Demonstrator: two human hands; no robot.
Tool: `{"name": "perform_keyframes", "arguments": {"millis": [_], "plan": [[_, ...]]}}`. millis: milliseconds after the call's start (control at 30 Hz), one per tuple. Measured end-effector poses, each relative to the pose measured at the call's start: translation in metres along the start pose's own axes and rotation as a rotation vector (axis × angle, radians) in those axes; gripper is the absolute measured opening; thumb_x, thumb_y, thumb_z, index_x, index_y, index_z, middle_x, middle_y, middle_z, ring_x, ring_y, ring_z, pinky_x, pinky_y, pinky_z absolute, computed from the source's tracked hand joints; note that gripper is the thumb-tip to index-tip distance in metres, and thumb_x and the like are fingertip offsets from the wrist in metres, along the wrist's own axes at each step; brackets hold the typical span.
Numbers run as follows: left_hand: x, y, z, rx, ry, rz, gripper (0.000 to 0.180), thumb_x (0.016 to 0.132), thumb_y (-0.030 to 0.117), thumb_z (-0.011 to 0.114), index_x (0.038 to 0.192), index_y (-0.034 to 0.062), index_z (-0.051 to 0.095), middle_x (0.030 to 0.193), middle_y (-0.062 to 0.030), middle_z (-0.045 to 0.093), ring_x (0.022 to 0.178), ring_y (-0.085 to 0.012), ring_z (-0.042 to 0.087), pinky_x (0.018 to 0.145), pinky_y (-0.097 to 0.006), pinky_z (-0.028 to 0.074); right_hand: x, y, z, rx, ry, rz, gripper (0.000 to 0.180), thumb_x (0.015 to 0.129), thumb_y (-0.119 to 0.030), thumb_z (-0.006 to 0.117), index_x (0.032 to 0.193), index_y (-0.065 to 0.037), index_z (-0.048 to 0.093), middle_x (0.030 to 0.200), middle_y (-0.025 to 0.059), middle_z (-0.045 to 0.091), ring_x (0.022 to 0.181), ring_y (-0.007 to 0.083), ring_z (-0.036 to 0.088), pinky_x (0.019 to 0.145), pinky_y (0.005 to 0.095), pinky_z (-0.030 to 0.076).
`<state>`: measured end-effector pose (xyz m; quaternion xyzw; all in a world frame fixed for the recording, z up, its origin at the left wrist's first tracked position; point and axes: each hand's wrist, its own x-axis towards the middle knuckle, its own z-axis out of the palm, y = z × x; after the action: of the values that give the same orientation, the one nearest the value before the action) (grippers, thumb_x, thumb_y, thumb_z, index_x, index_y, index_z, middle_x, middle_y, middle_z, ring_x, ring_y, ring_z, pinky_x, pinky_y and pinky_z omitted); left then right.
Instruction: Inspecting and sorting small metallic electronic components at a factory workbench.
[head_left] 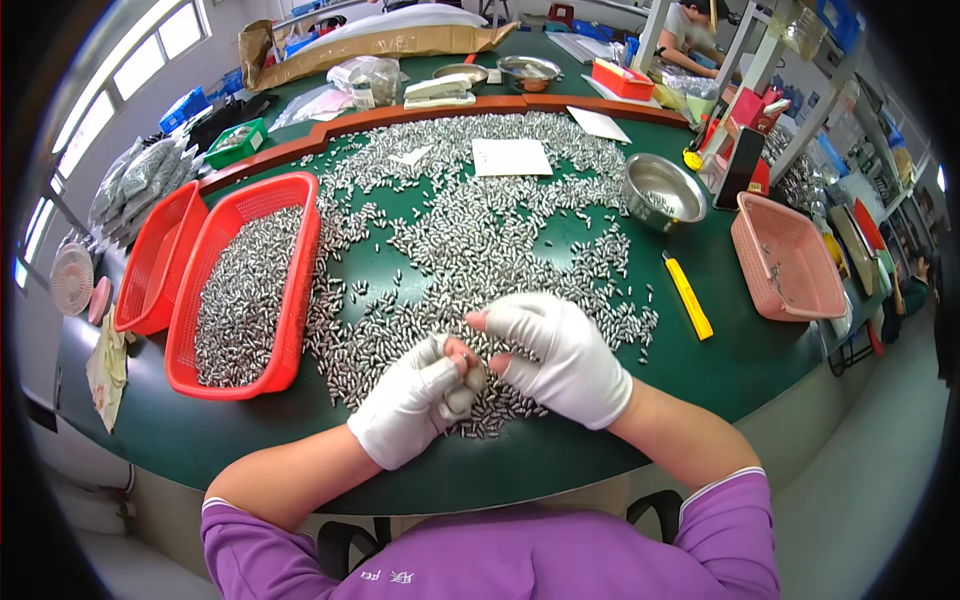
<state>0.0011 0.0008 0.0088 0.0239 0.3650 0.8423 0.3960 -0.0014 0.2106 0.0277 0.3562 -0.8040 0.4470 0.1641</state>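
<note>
Purple shirt (540, 560) fills the foreground at 6 o'clock, its short sleeves ending above two bare forearms; both hands meet over the green table (240, 445), in white gloves that leave fingertips bare.

Left hand (415, 400) curls inward, its thumb bent against the fingers and its tips pointing to about 2 o'clock; whether a part is pinched there I cannot tell, since the fingers hide the spot. Right hand (560, 355) points to about 10 o'clock, thumb and forefinger parted, with nothing visible between their tips; its thumb tip is just beside the left fingertips, and whether they touch I cannot tell.

Small silver parts (470, 245) lie directly below the grip; they show in the gap between the hands, reach a little way toward 6 o'clock, and spread broadly from 10 through 12 to 2 o'clock.

From the hands, a red basket (305, 290) loaded with parts stands between 9 and 10 o'clock, with a second red basket (160, 260) beyond it; a white card (512, 157) lies on the parts at 12; a steel bowl (665, 190) sits between 1 and 2; a yellow cutter (688, 295) and, farther out, a pink basket (795, 270) lie between 2 and 3.
</note>
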Motion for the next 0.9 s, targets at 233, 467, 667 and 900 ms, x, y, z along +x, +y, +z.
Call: {"name": "perform_keyframes", "arguments": {"millis": [233,467,667,900], "plan": [[0.003,0.002,0.003,0.034,0.066,0.028,0.011,0.095,0.020,0.060,0.097,0.0109,0.054,0.083,-0.0002,0.058,0.062,-0.0064,0.047,0.057,-0.019,0.040,0.007,0.005,-0.003,-0.086,0.065,-0.120,0.027,0.068,0.002,0.076,0.091,-0.006,0.065,0.086,0.0090,0.065,0.074,0.0277,0.064,0.063,0.0351,0.052],[0.002,0.001,-0.001,0.037,0.024,-0.003,0.010,0.096,0.019,0.059,0.098,0.0114,0.052,0.085,-0.0002,0.057,0.063,-0.0062,0.046,0.057,-0.019,0.038,0.010,0.002,-0.001,-0.133,-0.030,-0.189,0.028,0.068,-0.002,0.074,0.094,-0.007,0.065,0.084,0.0091,0.064,0.069,0.0293,0.063,0.058,0.0364,0.051],[-0.001,0.000,0.003,0.043,0.064,0.011,0.010,0.096,0.018,0.058,0.099,0.0110,0.051,0.086,-0.0010,0.058,0.063,-0.0066,0.046,0.057,-0.020,0.038,0.008,0.001,-0.001,-0.178,-0.009,-0.174,0.024,0.068,-0.003,0.074,0.091,-0.007,0.068,0.086,0.0095,0.065,0.070,0.0297,0.063,0.059,0.0369,0.051],[0.001,-0.001,0.000,0.042,0.062,0.053,0.010,0.095,0.016,0.059,0.098,0.0118,0.051,0.087,-0.0017,0.059,0.065,-0.0069,0.048,0.059,-0.020,0.041,0.000,0.021,-0.014,-0.475,0.054,0.073,0.018,0.070,-0.010,0.075,0.088,-0.008,0.069,0.094,0.0073,0.066,0.088,0.0278,0.063,0.078,0.0377,0.051]]}}
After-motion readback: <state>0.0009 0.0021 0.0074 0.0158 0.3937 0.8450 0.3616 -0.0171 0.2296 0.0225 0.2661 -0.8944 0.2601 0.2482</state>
